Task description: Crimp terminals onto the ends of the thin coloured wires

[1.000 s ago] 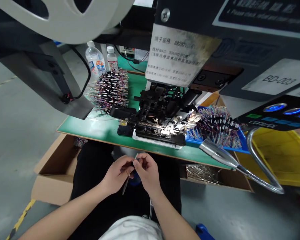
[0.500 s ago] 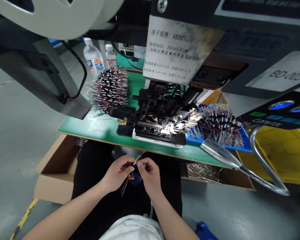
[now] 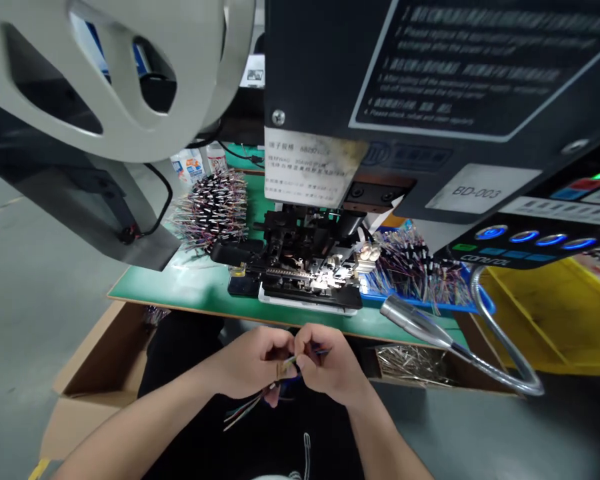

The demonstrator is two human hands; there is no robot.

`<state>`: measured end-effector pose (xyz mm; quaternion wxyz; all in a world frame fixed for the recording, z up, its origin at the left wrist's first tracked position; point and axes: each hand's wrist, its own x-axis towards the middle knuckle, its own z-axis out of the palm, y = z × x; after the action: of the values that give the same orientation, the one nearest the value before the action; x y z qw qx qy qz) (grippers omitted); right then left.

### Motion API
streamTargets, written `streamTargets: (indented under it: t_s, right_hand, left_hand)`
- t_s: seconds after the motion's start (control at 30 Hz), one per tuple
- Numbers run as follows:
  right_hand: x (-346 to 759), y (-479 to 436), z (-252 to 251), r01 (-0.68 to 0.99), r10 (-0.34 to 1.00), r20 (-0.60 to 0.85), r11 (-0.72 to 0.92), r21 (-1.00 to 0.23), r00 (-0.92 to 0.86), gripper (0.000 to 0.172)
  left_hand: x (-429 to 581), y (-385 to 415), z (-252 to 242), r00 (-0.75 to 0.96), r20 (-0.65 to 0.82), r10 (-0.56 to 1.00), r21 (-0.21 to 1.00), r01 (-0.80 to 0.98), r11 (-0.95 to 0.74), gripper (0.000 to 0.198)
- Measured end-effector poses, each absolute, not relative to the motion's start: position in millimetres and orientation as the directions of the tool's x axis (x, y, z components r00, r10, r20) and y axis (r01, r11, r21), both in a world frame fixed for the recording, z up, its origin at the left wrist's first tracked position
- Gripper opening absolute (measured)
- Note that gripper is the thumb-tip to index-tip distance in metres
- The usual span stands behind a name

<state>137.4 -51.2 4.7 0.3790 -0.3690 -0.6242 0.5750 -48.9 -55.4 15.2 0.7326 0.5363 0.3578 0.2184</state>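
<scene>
Both hands meet just below the table (image 3: 180, 288) edge: the left hand (image 3: 250, 365) pinches a wire bundle (image 3: 247, 408), and the right hand (image 3: 333, 367) grips its tips. Judging by this, the bundle has not reached the crimping machine (image 3: 305, 280); a left heap (image 3: 213, 210) and a right heap (image 3: 415, 273) of wires flank it.

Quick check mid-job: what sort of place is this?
Probably a factory workbench for wiring: a machine with a big reel on the green table, heaps of cut wires beside it, left hand and right hand pinching a wire bundle.
</scene>
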Motion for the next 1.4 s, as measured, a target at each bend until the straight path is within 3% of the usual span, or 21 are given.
streamTargets:
  t_s: [0.07,0.13,0.23,0.3,0.47,0.6,0.8,0.93,1.03,1.23,1.4]
  right_hand:
    - [148,-50,16,0.007,0.9,0.106,0.12,-0.993,-0.422,0.015]
    - [155,-48,20,-0.024,0.943,0.168,0.169,-0.985,-0.287,0.013]
    - [157,-42,20,-0.052,0.972,0.235,0.235,-0.971,0.016,0.014]
    - [155,-35,20,-0.064,0.974,0.195,0.203,-0.977,0.119,0.016]
    - [146,-22,26,-0.033,0.983,0.018,0.025,-0.999,0.18,0.022]
    - [142,-16,24,-0.062,0.981,-0.033,-0.022,-0.998,0.193,0.022]
    - [144,-9,5,-0.05,0.971,0.104,0.117,-0.992,0.214,0.015]
    - [149,-4,0,0.126,0.953,0.253,0.234,-0.964,0.165,0.004]
    - [151,-1,-1,0.202,0.932,0.334,0.303,-0.931,0.138,0.008]
    - [151,-2,-9,0.137,0.95,0.28,0.261,-0.955,0.137,0.006]
    - [150,-2,-10,0.087,0.967,0.22,0.21,-0.974,0.126,0.007]
  left_hand:
    - [-39,-42,31,0.712,-0.26,0.653,0.943,0.04,0.332,0.034]
    - [-27,-30,40,0.728,-0.184,0.66,0.96,-0.009,0.278,0.035]
    - [-8,-18,36,0.638,-0.058,0.768,0.974,-0.134,0.184,0.033]
    - [1,-14,25,0.565,-0.01,0.825,0.967,-0.204,0.151,0.031]
    - [14,-9,2,0.473,0.054,0.88,0.96,-0.268,0.085,0.025]
    - [15,-8,-3,0.438,0.095,0.894,0.968,-0.25,0.019,0.018]
    - [8,-5,-8,0.399,0.167,0.902,0.986,-0.054,-0.159,0.007]
    - [4,-1,-13,0.382,0.249,0.89,0.952,0.075,-0.298,0.012]
    - [2,1,-16,0.375,0.303,0.876,0.923,0.114,-0.367,0.02]
    - [4,2,-14,0.364,0.37,0.855,0.876,0.169,-0.451,0.027]
    - [9,3,-8,0.354,0.324,0.877,0.905,0.153,-0.396,0.023]
